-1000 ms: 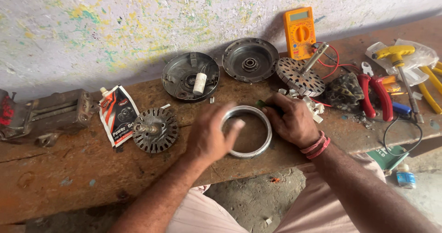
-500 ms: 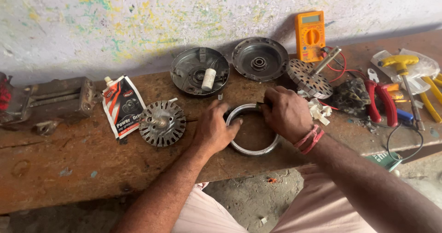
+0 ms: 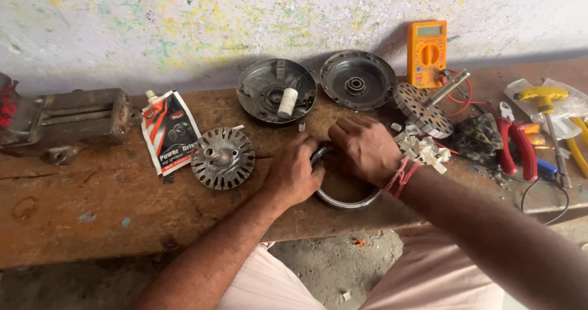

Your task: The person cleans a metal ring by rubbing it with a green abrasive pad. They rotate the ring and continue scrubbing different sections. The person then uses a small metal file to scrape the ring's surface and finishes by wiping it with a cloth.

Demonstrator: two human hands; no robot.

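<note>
A shiny metal ring (image 3: 346, 201) lies flat on the worn wooden bench (image 3: 92, 193) near its front edge. My left hand (image 3: 295, 174) grips the ring's left side with curled fingers. My right hand (image 3: 364, 149) rests over the ring's far rim, fingers bent down onto it; red threads circle that wrist. Most of the ring's far half is hidden under both hands.
A slotted rotor disc with a shaft (image 3: 222, 158) sits left of my hands, beside a red-and-white sachet (image 3: 169, 132). Two round motor covers (image 3: 276, 90) (image 3: 358, 80), a second slotted core (image 3: 422, 108), white paper scraps (image 3: 421, 147), an orange multimeter (image 3: 427, 54), red pliers (image 3: 514, 144) and a vise (image 3: 67, 117) crowd the bench.
My right hand has moved from the ring's far right rim to over its far middle. My left hand has closed tighter on the left side. The camera view shifted slightly.
</note>
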